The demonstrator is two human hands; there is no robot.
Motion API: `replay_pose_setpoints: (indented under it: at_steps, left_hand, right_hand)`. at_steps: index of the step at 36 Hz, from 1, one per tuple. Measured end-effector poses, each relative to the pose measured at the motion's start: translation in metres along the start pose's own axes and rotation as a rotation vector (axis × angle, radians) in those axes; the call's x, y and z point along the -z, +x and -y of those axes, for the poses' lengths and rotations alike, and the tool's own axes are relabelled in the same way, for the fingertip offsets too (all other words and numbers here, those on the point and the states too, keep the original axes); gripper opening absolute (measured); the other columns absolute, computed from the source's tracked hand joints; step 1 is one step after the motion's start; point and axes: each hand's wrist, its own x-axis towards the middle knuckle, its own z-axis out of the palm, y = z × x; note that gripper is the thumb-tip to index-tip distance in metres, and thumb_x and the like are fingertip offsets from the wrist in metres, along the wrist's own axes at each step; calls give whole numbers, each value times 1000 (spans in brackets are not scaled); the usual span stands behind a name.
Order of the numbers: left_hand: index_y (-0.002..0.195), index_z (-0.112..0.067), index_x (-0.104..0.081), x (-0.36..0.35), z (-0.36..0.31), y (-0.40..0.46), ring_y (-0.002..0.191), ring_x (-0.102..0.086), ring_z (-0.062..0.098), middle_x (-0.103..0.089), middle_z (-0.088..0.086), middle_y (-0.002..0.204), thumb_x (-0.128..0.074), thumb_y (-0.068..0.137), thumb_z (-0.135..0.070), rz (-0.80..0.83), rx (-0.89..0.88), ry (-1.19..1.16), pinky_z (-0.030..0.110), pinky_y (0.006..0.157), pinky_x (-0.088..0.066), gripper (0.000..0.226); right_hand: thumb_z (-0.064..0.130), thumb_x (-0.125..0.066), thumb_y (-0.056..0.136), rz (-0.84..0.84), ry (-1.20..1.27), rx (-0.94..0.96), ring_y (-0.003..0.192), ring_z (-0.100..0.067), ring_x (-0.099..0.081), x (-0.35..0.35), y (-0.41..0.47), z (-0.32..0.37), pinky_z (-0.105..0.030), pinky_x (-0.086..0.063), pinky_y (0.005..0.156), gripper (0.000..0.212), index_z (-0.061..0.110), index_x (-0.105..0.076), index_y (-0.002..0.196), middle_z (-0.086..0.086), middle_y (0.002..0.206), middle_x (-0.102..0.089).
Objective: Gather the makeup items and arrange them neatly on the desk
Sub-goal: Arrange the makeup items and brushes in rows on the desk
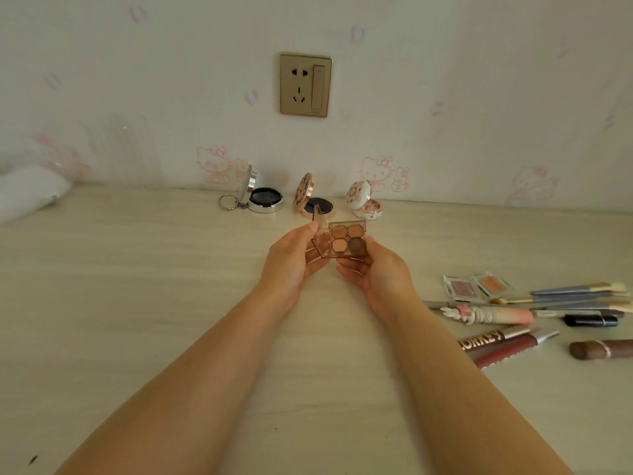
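Here, both hands share one open palette (pixel 346 240) above the desk (pixel 171 303): left hand (pixel 291 265) grip pinches the raised clear lid, right hand (pixel 373 272) cradles the base, pans facing up. Three open compacts (pixel 317 200) line the wall.

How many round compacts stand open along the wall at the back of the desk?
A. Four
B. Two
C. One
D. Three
D: three round compacts stand open in a row by the wall, a silver one with a key ring, a rose-gold one and a white flowered one; the fourth open item, the square eyeshadow palette, is held in the hands.
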Motion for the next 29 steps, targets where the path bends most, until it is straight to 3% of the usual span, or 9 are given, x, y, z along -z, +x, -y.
replay_pose_setpoints:
  at_steps: [6, 9, 11, 14, 17, 19, 29]
  left_hand:
    - [97, -13, -66, -2, 5, 6, 82, -67, 14, -70, 4, 90, -53, 90, -27, -116, -48, 143, 26, 71, -52, 20]
    - [92, -21, -69, -1, 8, 5, 89, -68, 15, -72, 0, 89, -55, 75, -45, -163, -95, 276, 31, 80, -55, 33]
    - [79, -33, -66, 1, 9, 4, 91, -67, 14, -72, -6, 87, -54, 69, -51, -192, -115, 364, 37, 88, -53, 24]
    - [73, -35, -62, 4, 10, 4, 91, -65, 12, -67, -13, 82, -55, 84, -41, -215, -149, 528, 35, 89, -51, 14]
    - [89, -25, -69, 5, 11, 4, 88, -61, 8, -67, -10, 84, -53, 88, -40, -226, -181, 654, 20, 78, -43, 22]
    - [94, -19, -70, 5, 11, 3, 83, -57, 6, -66, -9, 84, -52, 89, -41, -238, -210, 722, 17, 73, -36, 29]
    - [86, -22, -70, 12, 12, 8, 85, -63, 12, -69, -7, 81, -52, 86, -52, -305, -202, 756, 21, 72, -41, 35]
  right_hand:
    - [13, -30, 100, -125, -270, 163, 70, -13, -59, -2, 3, -5, -24, -52, 62, 31, 18, -52, 120, -3, 93, -61]
    - [10, -36, 96, -167, -624, 319, 87, -15, -62, 0, 2, -9, -28, -51, 82, 36, 19, -53, 127, -2, 104, -63]
    - [8, -40, 94, -172, -773, 343, 109, -17, -57, 3, 2, -9, -21, -40, 91, 38, 17, -52, 130, -3, 117, -62]
    - [13, -47, 92, -136, -916, 304, 115, -19, -53, 5, 3, -10, -22, -37, 93, 39, 16, -53, 130, -5, 122, -60]
    - [21, -51, 88, -127, -1098, 293, 112, -26, -50, 3, 5, -13, -32, -39, 94, 36, 17, -58, 123, -8, 115, -59]
    - [24, -51, 89, -134, -1208, 263, 115, -28, -43, 3, 4, -12, -31, -34, 94, 35, 17, -57, 122, -9, 117, -54]
    - [41, -54, 89, -105, -1333, 255, 115, -25, -35, 4, 2, -13, -26, -30, 92, 37, 24, -61, 120, -4, 121, -49]
